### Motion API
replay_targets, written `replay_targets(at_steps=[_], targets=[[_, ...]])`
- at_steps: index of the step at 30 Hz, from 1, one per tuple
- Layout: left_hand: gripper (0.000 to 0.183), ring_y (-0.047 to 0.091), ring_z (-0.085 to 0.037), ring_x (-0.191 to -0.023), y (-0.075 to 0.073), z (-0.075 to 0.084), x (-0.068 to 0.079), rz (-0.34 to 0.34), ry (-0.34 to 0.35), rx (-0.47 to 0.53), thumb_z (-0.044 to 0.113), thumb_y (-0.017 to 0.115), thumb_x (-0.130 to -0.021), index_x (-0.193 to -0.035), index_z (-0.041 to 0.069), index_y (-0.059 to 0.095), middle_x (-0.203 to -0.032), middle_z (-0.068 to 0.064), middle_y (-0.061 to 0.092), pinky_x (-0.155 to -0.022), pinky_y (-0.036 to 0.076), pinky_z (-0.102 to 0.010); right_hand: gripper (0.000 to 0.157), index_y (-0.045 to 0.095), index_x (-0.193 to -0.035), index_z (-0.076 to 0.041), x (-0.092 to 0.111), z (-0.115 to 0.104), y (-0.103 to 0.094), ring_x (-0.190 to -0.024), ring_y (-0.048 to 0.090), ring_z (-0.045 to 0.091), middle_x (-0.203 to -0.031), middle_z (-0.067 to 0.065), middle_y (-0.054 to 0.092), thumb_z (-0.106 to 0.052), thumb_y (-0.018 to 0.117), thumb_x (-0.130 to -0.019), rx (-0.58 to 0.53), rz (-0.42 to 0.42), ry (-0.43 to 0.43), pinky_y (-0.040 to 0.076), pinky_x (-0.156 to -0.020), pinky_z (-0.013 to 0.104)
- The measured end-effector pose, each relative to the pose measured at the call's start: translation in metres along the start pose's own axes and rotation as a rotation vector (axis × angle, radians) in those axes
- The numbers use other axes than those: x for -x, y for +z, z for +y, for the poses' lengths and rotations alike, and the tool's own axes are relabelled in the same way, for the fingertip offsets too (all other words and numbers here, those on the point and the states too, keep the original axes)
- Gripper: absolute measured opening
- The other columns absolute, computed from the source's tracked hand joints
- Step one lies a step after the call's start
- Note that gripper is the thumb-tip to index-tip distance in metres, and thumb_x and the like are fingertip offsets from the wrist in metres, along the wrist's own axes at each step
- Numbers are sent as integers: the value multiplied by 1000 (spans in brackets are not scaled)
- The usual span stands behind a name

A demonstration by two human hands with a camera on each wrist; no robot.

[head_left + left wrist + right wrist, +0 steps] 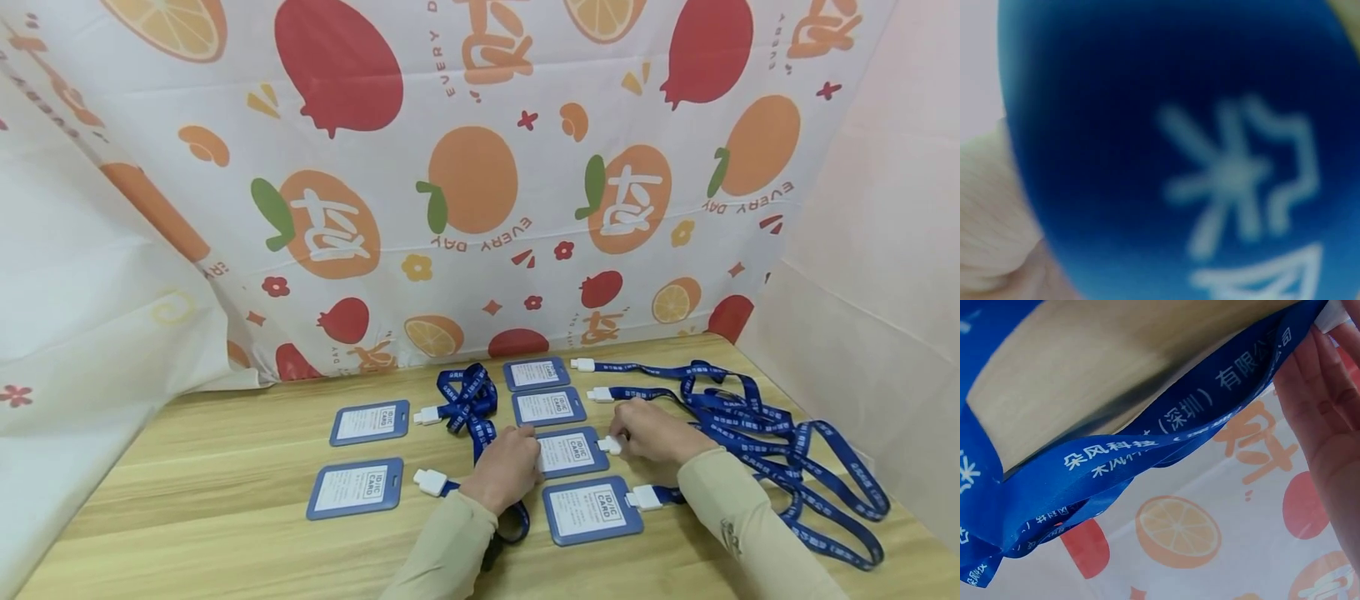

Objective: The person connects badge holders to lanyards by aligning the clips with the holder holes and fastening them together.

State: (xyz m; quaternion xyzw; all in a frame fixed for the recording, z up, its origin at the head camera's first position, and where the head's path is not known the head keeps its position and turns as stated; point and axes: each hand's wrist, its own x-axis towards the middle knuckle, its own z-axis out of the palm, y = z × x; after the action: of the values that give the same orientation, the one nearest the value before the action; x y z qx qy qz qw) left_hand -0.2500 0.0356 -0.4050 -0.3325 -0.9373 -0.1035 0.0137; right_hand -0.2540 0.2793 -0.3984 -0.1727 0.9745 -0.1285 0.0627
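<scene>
In the head view a blue-framed ID card holder lies between the two hands. My left hand holds its left edge, fingers partly hidden. My right hand pinches a white lanyard clip at the holder's slotted end; whether the clip is hooked through cannot be told. From that clip a blue lanyard runs beneath the right hand in the right wrist view. Blurred blue strap fills most of the left wrist view. Just in front, another card holder has a white clip at its slot.
Two card holders lie behind, with white clips beside them. Two more holders lie left, near a bundled lanyard. Tangled lanyards spread over the wooden table at right. A fruit-print cloth hangs behind.
</scene>
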Motion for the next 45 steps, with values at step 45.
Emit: replay_targets(at_steps=[45], targets=[[17,60,-20,-88,2,-1,-2,-7,-2,5,15,85,-84,-90,1,78,-100,-6,66,-79,54,-29,16,79,-99,1,-4,1,-2,-84,57,15,-93,3,68,4,78,-83,39,-20,-40,55,-82,36]])
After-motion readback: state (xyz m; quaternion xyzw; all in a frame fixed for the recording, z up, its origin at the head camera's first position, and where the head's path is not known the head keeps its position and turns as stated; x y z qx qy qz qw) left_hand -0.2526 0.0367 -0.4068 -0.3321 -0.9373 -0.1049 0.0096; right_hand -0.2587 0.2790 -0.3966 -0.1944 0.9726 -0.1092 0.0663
